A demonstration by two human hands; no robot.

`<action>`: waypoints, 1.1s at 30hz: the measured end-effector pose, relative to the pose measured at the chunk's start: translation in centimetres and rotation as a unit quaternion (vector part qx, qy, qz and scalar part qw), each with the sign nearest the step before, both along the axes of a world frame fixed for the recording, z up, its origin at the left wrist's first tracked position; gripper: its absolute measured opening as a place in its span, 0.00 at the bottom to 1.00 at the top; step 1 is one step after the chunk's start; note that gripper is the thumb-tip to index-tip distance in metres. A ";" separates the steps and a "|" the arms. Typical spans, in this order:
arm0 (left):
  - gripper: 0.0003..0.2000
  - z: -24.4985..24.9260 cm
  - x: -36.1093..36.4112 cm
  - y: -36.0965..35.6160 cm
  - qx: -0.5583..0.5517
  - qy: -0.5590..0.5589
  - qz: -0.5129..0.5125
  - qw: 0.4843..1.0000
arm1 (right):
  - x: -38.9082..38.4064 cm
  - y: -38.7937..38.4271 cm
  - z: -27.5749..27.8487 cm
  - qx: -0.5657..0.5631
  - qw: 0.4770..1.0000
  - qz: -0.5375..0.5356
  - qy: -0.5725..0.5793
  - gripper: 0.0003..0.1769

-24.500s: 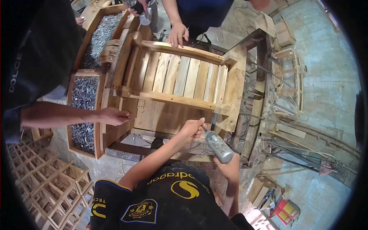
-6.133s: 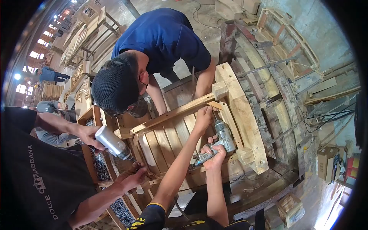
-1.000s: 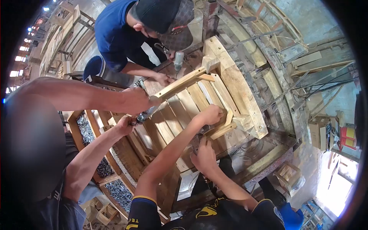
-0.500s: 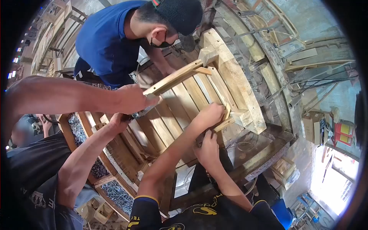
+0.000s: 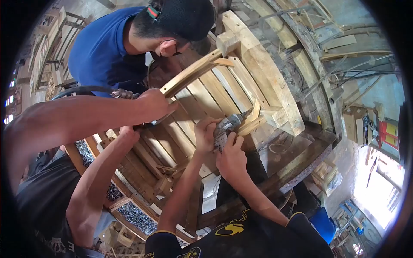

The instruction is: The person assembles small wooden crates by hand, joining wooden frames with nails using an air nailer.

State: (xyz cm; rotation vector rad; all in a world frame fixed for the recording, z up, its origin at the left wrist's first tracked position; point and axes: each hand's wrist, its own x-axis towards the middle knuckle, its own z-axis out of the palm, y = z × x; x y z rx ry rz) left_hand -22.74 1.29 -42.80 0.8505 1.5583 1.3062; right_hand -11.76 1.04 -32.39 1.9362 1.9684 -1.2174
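Note:
A grey power driver [image 5: 228, 124] lies across the wooden frame's inner corner, its bit pointing at a small wooden corner brace [image 5: 255, 111]. My left hand [image 5: 207, 134] is closed around the driver's body. Right beside it, my right hand [image 5: 232, 158] is also closed on the driver, lower down near its rear part. Under and around both hands is a slatted wooden piece [image 5: 202, 92], with a rail [image 5: 193, 73] along its far side and a thick curved end board [image 5: 262, 71] to the right.
From the left, a co-worker's hands [image 5: 157, 105] hold a tool over the slats. Across from me, a person in blue [image 5: 105, 51] leans over the rail. Compartments of screws [image 5: 137, 217] stand at the lower left. A heavy bench edge [image 5: 297, 165] runs on the right.
My left hand has moved back from the corner brace onto the driver, which now shows between my hands. My right hand stays close by. The view has shifted slightly.

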 end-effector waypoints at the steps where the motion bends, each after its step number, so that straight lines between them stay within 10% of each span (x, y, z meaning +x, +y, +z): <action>1: 0.13 -0.2 0.1 0.0 -0.008 -0.015 0.005 1.000 | 0.0 0.2 0.0 -0.003 1.000 -0.002 0.001 0.41; 33: 0.12 -1.1 0.0 0.6 0.032 0.154 0.065 0.985 | 0.1 -0.5 -1.4 0.045 0.996 0.046 -0.060 0.47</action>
